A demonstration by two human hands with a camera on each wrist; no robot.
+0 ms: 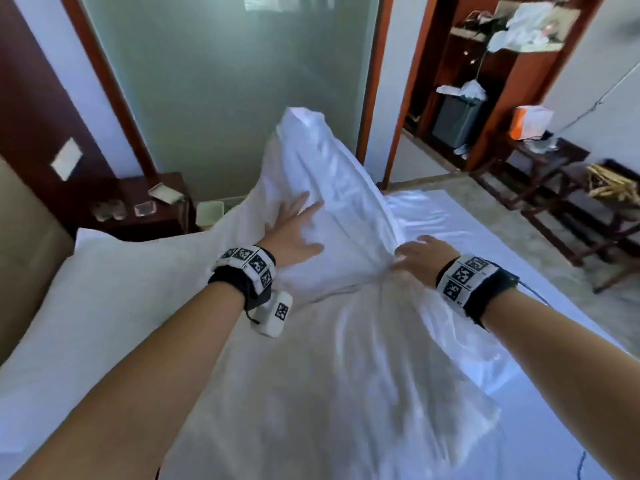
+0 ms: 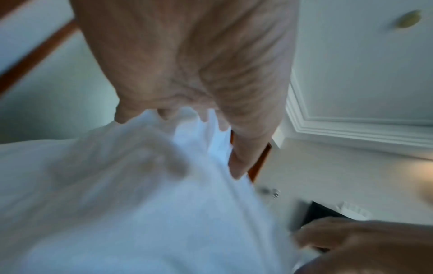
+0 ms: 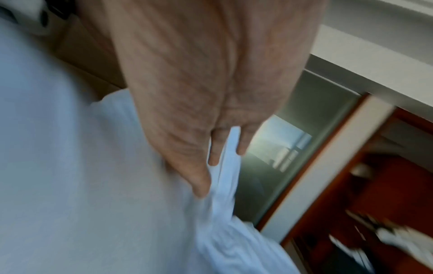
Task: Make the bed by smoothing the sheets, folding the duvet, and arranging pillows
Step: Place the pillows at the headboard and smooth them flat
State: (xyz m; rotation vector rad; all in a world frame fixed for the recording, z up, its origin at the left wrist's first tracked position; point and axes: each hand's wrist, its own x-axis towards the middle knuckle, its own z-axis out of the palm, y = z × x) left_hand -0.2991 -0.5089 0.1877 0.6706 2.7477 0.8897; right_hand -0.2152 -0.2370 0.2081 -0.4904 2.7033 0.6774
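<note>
A white pillow stands on end, tilted, over the white bed sheet. My left hand lies on its near face with fingers spread and straight, pressing the cloth. In the left wrist view the left hand meets the blurred pillow at the fingertips. My right hand grips the pillow's lower right edge where the case bunches. The right wrist view shows the right hand pinching a fold of the pillowcase between its fingers. A second white pillow lies flat at the left by the headboard.
A tan padded headboard stands at the far left. Beyond the bed are a dark nightstand with glasses and a frosted glass panel. To the right stand a wooden rack table and shelves with a black bin.
</note>
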